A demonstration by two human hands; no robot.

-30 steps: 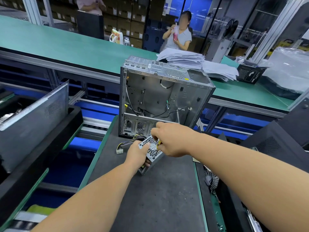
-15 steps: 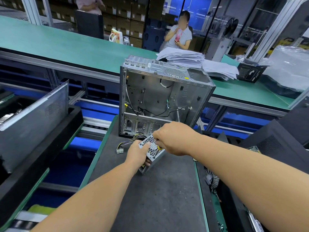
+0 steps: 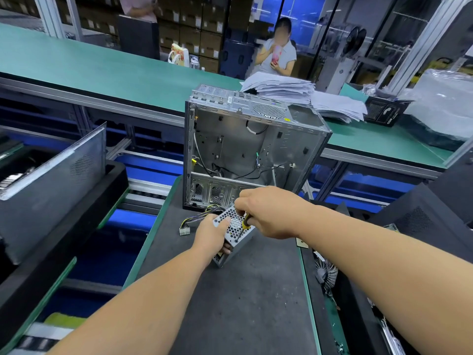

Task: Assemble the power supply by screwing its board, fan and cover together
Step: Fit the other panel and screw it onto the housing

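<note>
A small silver power supply with a honeycomb grille stands tilted on the dark grey mat. My left hand grips its left side, thumb on the grille's top corner. My right hand holds a yellow-and-black screwdriver, whose tip meets the grille's lower right corner. A bundle of yellow and black cables runs from the supply to a white connector lying on the mat.
An open metal computer case stands upright just behind the supply. Black trays with panels lie to the left and right. A green conveyor carries stacked papers. A person stands beyond it.
My right hand has shifted slightly to the right and up, so the screwdriver's handle and shaft now show. The left hand and the supply have stayed in place.
</note>
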